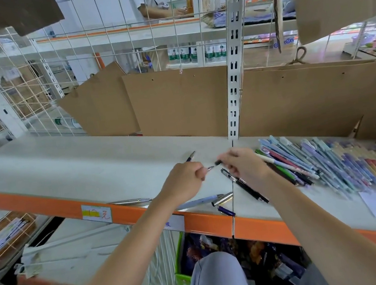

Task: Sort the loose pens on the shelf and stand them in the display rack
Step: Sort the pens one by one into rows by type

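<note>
While the left hand (183, 178) pinches a silver pen nib (210, 168), the right hand (240, 162) grips a black cap (218, 162) just beside it. Both hover over the shelf (88, 164), near 2 black pens (244, 186).

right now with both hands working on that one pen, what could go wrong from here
The left hand holds the pen by its body, nib out, while the right hand pinches the black cap; a slip could prick a finger or smear ink. The silver cap and blue cap lie by the orange shelf edge; a forearm could knock them off.
</note>
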